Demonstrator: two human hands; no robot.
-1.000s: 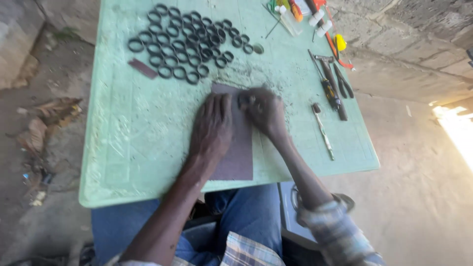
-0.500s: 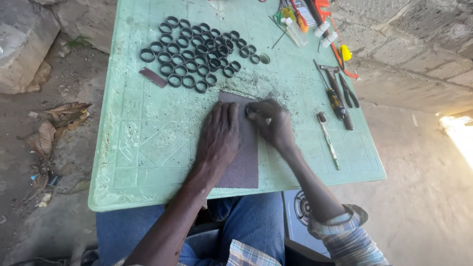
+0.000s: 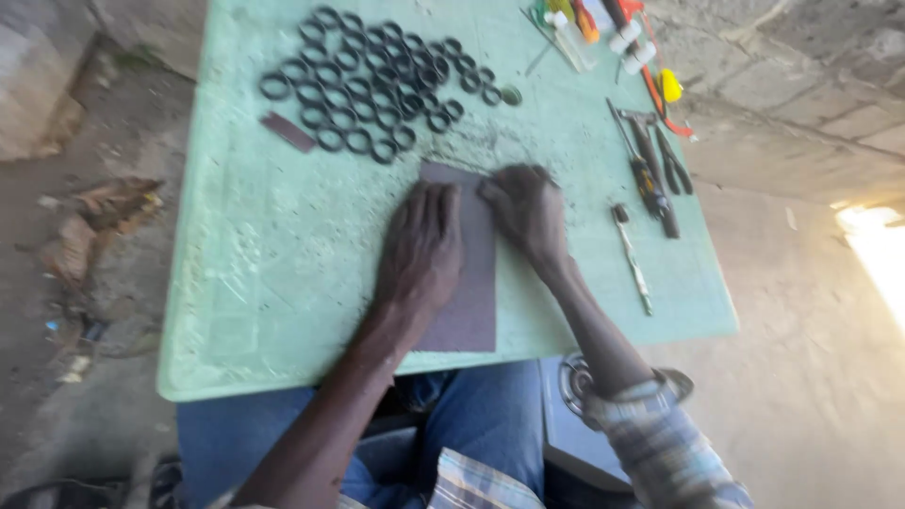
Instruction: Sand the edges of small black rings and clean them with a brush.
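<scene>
Outdoor workshop: green worktable (image 3: 283, 283), hand tools (image 3: 655, 174), rows of black rings (image 3: 377, 90), stone paving (image 3: 801, 123).

- No labels, signs or screens show anywhere on the green table (image 3: 283, 283).
- The nearest thing to packaging is a small clear bottle (image 3: 572, 40) at the table's far edge, too blurred to tell more.

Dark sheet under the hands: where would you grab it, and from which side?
Take the sheet by its near corner, close to the table edge, coming from the person's side. It lies flat and thin, the left hand presses its middle and the right hand works its far right edge, so only the near end is free.
</scene>
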